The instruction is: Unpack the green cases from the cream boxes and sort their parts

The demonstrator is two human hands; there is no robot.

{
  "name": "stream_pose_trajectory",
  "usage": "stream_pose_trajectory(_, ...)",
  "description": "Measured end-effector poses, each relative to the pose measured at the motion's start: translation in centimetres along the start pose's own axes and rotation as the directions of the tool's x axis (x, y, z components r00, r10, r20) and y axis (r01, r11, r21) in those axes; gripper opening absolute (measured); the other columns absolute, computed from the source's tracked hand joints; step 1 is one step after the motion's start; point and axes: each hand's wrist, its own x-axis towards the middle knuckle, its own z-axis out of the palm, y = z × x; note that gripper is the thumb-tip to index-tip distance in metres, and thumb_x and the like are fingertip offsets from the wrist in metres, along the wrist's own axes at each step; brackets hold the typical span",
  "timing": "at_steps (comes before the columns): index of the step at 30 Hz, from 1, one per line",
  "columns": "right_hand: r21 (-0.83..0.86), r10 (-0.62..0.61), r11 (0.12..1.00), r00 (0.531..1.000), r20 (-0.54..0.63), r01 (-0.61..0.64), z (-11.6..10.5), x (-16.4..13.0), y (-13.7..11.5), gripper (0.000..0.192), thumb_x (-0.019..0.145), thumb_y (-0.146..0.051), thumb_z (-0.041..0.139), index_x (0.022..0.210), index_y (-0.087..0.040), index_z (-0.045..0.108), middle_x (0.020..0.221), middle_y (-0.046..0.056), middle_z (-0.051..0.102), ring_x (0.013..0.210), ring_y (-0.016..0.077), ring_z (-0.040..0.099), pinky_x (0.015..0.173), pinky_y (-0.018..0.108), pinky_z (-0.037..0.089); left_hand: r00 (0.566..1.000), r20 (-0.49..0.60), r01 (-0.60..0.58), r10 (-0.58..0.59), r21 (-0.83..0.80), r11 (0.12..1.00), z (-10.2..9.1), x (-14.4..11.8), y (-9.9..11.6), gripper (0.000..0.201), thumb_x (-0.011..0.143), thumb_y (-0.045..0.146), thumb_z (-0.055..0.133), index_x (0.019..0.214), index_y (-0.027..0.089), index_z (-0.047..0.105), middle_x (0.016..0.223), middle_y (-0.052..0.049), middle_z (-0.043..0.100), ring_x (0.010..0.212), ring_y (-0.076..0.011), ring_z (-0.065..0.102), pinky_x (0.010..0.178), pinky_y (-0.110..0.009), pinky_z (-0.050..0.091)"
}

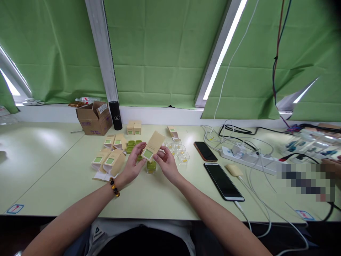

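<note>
My left hand (134, 161) and my right hand (167, 163) together hold a flat kraft-paper carton (153, 145) with a green window, tilted above the table. Just under it stands a small jar of green stuff (151, 166). To the left lie several more folded cartons (109, 160). Two assembled small boxes (134, 128) stand further back. Green jars (130, 145) sit behind my left hand, and clear lids (180, 152) lie to the right of my right hand. A bead bracelet is on my left wrist.
A brown cardboard box (95, 118) and a black flask (115, 115) stand at the back left. Two phones (205, 151) (223, 181), a power strip (249, 157) and tangled white cables lie to the right. Another person's hand (331, 164) shows at the far right.
</note>
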Motion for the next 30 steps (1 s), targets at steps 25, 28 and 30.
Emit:
stream_pose_trajectory(25, 0.030, 0.095, 0.995, 0.992, -0.080, -0.092, 0.3, 0.2, -1.7, 0.058, 0.075, -0.063, 0.088, 0.111, -0.027, 0.061, 0.094, 0.005, 0.084, 0.091, 0.0268, 0.079, 0.093, 0.046, 0.063, 0.993, -0.065, -0.063, 0.094, 0.371, 0.926, 0.2, -0.5, -0.5, 0.052, 0.099, 0.041, 0.068, 0.147, 0.026, 0.054, 0.145, -0.014, 0.063, 0.135, -0.0335, 0.058, 0.115, -0.054, 0.045)
stream_pose_trajectory(28, 0.038, 0.110, 0.994, 0.989, -0.097, -0.106, 0.1, 0.3, -1.5, 0.059, 0.074, -0.062, 0.089, 0.111, -0.027, 0.061, 0.093, 0.004, 0.083, 0.085, 0.0257, 0.078, 0.085, 0.043, 0.064, 0.995, -0.058, -0.054, 0.076, 0.313, 0.948, 0.0, -0.5, -0.6, 0.050, 0.101, 0.042, 0.064, 0.147, 0.024, 0.057, 0.148, -0.014, 0.063, 0.139, -0.0343, 0.057, 0.119, -0.053, 0.042)
stream_pose_trajectory(30, 0.038, 0.115, 0.993, 0.989, -0.093, -0.112, 0.0, 0.4, -1.4, 0.060, 0.073, -0.063, 0.089, 0.112, -0.027, 0.063, 0.096, 0.005, 0.083, 0.087, 0.0262, 0.078, 0.083, 0.042, 0.063, 0.996, -0.075, -0.033, 0.053, 0.251, 0.967, 0.0, -0.5, -0.7, 0.047, 0.103, 0.044, 0.060, 0.145, 0.023, 0.061, 0.145, -0.013, 0.066, 0.135, -0.0332, 0.060, 0.117, -0.051, 0.045)
